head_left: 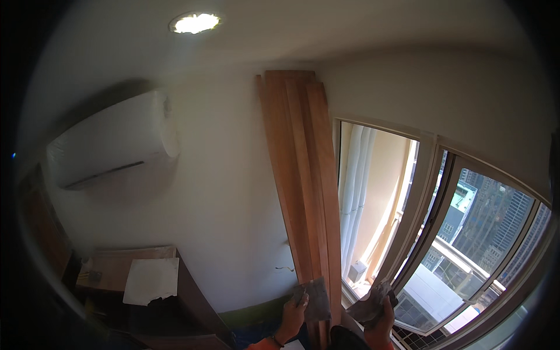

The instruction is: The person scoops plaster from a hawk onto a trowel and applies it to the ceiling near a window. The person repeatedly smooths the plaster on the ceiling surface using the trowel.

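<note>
Left hand: the left hand (pixel 291 312) rises from the lower edge, fingers closed around a grey sanding pad (pixel 315 298), which it presses flat against the foot of the wooden planks (pixel 300 175).
Right hand: the right hand (pixel 382 312) is curled around a crumpled grey sheet (pixel 368 306), held free just beside the window frame (pixel 429 210); it touches no wood.
Planks: several long reddish boards stand leaning in the corner of the wall (pixel 227 192), their tops reaching almost to the ceiling, their feet hidden below the frame edge.
Window: directly right of the planks, glass panes with a pale curtain (pixel 356 181) behind the nearest.
Left side: a dark cabinet (pixel 192 303) with a white sheet (pixel 151 280) draped over its top edge.
Far: a white air conditioner (pixel 114 143) high on the wall, a round ceiling light (pixel 195 23) above.
Risk: the boards only lean, so sideways pressure from the pad could slide one toward the glass or topple the stack.
Risk: the loosely bunched sheet could slip from the right hand.
</note>
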Tool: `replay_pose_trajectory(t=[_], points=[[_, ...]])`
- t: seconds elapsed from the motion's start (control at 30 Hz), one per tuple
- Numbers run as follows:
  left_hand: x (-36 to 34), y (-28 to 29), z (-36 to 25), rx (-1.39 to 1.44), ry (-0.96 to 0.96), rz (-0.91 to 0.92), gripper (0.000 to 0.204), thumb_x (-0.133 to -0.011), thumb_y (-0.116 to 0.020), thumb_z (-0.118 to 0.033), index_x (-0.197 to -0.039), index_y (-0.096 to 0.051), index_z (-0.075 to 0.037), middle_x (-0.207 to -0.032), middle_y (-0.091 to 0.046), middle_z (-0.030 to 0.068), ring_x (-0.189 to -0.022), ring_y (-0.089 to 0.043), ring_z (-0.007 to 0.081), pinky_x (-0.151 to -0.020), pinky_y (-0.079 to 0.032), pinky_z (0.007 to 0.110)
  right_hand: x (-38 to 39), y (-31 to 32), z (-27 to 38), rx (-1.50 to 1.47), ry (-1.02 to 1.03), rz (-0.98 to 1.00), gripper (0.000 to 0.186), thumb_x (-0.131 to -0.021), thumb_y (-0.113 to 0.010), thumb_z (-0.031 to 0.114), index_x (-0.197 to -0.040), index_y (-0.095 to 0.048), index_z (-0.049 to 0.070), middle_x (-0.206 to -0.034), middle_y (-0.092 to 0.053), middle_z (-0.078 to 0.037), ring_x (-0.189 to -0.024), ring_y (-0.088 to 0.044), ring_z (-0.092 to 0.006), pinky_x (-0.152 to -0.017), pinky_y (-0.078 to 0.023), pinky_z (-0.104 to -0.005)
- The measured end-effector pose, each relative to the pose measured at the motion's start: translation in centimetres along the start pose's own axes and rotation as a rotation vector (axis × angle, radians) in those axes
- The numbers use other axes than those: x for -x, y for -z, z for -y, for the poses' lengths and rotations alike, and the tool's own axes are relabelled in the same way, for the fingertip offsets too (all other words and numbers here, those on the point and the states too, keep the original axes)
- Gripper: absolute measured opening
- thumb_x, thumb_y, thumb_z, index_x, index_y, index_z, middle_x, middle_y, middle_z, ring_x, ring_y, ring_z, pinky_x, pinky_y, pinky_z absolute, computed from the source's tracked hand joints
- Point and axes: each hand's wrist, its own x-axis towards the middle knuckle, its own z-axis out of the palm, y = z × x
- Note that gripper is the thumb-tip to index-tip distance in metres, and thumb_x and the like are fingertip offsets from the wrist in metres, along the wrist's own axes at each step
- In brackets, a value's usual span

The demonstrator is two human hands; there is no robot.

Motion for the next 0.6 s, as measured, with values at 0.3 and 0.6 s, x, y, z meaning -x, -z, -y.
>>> replay_pose_trajectory(t=[0.3, 0.6], points=[[0.0, 8.0, -8.1, 0.768, -0.007, -0.071, 0.028, -0.103, -0.058, -0.012, -0.129, -0.056, 0.000, -0.114, -0.068, 0.0080, -0.100, -0.071, 0.0170, -0.086, -0.062, 0.033, -7.0, -5.6, -8.3, 0.412, 0.207, -0.202, 0.051, -0.107, -0.050, 0.041, -0.142, -0.050, 0.005, -0.131, -0.062, -0.011, -0.119, -0.065, -0.0243, -0.098, -0.057, -0.0401], [-0.4, 12.1, -10.5, 0.384, -0.138, -0.050, 0.029, -0.103, -0.060, -0.013, -0.127, -0.061, 0.003, -0.116, -0.069, 0.0078, -0.100, -0.067, 0.0136, -0.091, -0.054, 0.031, -6.6, -15.1, -14.6, 0.224, 0.117, -0.080, 0.041, -0.110, -0.051, 0.034, -0.134, -0.055, 0.001, -0.120, -0.064, -0.010, -0.103, -0.065, -0.0200, -0.090, -0.052, -0.0328]])
